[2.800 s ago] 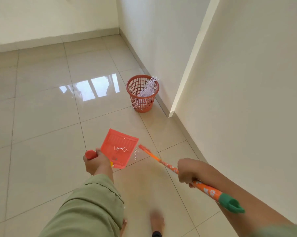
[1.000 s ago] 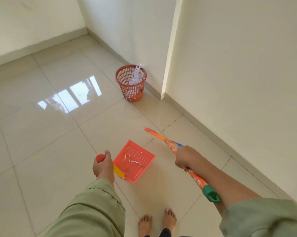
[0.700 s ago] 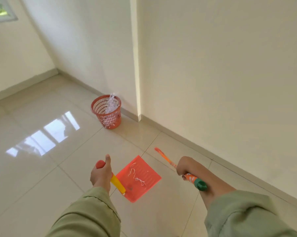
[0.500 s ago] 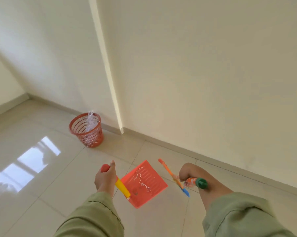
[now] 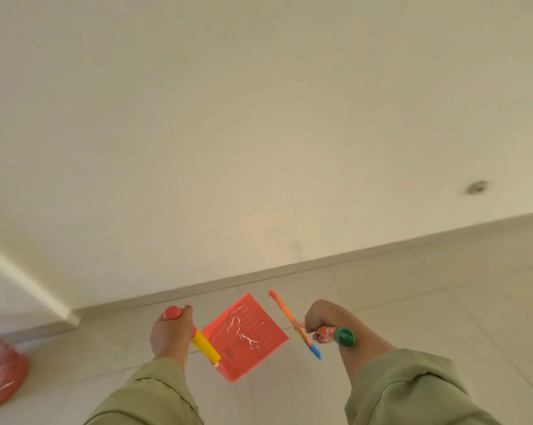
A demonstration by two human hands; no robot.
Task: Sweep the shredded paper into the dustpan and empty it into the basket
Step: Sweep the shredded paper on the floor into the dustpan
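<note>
Holding dustpan [image 5: 245, 335] and broom [image 5: 292, 320] — no legible labels.

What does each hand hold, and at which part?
The left hand grips the dustpan by its handle; the right hand grips the broom near its green top end.

The view swings right: the basket [image 5: 1, 368] now sits at the far left edge, well apart from the raised dustpan [image 5: 243, 337].
</note>
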